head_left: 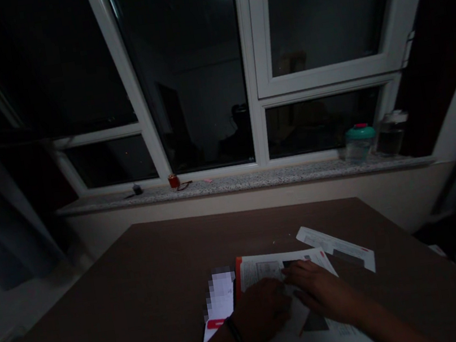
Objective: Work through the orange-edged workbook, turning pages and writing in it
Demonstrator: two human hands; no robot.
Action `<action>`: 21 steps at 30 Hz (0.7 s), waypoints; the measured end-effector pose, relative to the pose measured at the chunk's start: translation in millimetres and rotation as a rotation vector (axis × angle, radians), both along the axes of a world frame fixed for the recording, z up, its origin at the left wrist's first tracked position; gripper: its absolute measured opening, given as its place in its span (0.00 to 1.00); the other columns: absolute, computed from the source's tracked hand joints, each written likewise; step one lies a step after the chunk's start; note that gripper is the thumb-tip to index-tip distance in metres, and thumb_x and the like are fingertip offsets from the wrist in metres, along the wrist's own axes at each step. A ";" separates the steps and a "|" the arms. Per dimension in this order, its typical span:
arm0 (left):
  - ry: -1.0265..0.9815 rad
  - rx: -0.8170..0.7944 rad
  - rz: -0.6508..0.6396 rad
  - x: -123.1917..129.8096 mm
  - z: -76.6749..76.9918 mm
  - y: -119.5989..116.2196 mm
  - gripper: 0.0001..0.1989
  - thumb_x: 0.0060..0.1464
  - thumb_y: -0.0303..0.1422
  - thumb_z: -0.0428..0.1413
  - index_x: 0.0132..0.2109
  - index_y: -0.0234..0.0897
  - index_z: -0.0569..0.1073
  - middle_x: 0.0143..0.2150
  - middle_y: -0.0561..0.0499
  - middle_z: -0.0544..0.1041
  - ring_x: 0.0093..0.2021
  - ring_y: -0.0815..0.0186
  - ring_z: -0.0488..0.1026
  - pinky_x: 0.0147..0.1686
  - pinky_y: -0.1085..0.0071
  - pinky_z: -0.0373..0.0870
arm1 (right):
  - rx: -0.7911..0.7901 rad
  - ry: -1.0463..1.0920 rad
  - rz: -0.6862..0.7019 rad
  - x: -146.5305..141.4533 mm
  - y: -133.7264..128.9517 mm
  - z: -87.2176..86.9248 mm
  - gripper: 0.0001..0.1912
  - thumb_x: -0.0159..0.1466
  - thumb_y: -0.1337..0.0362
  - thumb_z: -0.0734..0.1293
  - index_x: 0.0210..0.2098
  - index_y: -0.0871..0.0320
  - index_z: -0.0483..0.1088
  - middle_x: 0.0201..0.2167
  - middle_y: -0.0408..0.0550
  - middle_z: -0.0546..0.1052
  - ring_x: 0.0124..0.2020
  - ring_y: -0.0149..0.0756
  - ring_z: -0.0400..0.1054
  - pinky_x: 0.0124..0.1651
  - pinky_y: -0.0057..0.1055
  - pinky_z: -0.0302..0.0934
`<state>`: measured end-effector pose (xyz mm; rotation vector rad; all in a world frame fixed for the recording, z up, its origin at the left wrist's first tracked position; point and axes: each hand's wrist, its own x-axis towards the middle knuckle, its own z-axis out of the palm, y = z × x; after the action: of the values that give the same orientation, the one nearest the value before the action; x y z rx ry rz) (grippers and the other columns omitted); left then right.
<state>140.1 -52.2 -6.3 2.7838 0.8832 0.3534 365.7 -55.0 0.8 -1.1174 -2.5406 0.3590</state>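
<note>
A printed booklet (pixel 351 338) with an orange left edge lies on the table. My left hand (pixel 263 308), a dark band at its wrist, rests over the booklet's middle with the fingers curled in. What those fingers hold, if anything, is hidden in the dim light. From the right comes my right hand (pixel 321 291), lying on the page with its fingers stretched toward the left hand and the thumb apart. Between and below the hands shows a pale pointed piece of paper (pixel 300 314). Left of the booklet is a phone (pixel 220 298) with its screen lit, partly blurred out.
A cut strip of printed paper (pixel 337 247) lies right of the booklet on the brown table (pixel 144 298). Behind, the stone windowsill (pixel 255 180) holds a small red jar (pixel 173 181), a teal-lidded container (pixel 360 142) and a clear jar (pixel 391 135). Curtains hang at both sides.
</note>
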 end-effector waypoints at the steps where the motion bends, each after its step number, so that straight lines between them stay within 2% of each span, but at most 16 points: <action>1: -0.005 0.000 -0.002 -0.1 -0.4 0.1 0.07 0.60 0.30 0.58 0.46 0.41 0.74 0.56 0.49 0.69 0.54 0.57 0.66 0.53 0.62 0.64 | -0.002 -0.003 0.003 0.2 0.7 0.1 0.25 0.61 0.71 0.61 0.57 0.51 0.67 0.58 0.49 0.70 0.59 0.45 0.60 0.62 0.48 0.53; 5: -0.028 -0.001 -0.018 -0.5 -1.7 0.6 0.07 0.59 0.30 0.59 0.46 0.40 0.74 0.58 0.49 0.69 0.56 0.56 0.65 0.54 0.62 0.63 | -0.018 -0.015 0.009 0.8 1.7 1.2 0.28 0.61 0.70 0.60 0.61 0.50 0.63 0.61 0.48 0.67 0.61 0.45 0.58 0.64 0.48 0.52; 10: -0.038 0.003 -0.026 -1.0 -1.3 0.2 0.08 0.60 0.30 0.57 0.47 0.40 0.74 0.60 0.49 0.67 0.58 0.56 0.63 0.56 0.61 0.62 | -0.040 -0.021 -0.007 0.4 2.1 -0.3 0.28 0.61 0.70 0.61 0.61 0.49 0.63 0.61 0.48 0.68 0.61 0.45 0.58 0.64 0.48 0.52; 16: -0.009 0.016 -0.021 1.4 3.4 -1.3 0.07 0.59 0.28 0.59 0.45 0.38 0.74 0.57 0.48 0.69 0.56 0.56 0.66 0.55 0.62 0.62 | -0.053 -0.003 -0.021 1.1 0.8 -0.8 0.27 0.63 0.69 0.60 0.61 0.49 0.62 0.61 0.47 0.68 0.62 0.44 0.57 0.65 0.48 0.50; 21: 0.015 0.024 -0.030 2.7 4.4 -1.0 0.04 0.60 0.28 0.58 0.43 0.38 0.74 0.55 0.48 0.71 0.55 0.57 0.66 0.54 0.63 0.64 | -0.048 0.008 -0.029 1.1 2.2 -4.4 0.28 0.61 0.70 0.61 0.61 0.51 0.63 0.61 0.49 0.67 0.62 0.44 0.58 0.65 0.48 0.49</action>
<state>142.8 -53.2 -1.9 2.8222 0.8452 0.3410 366.7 -52.9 -3.6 -1.1662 -2.5183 0.4184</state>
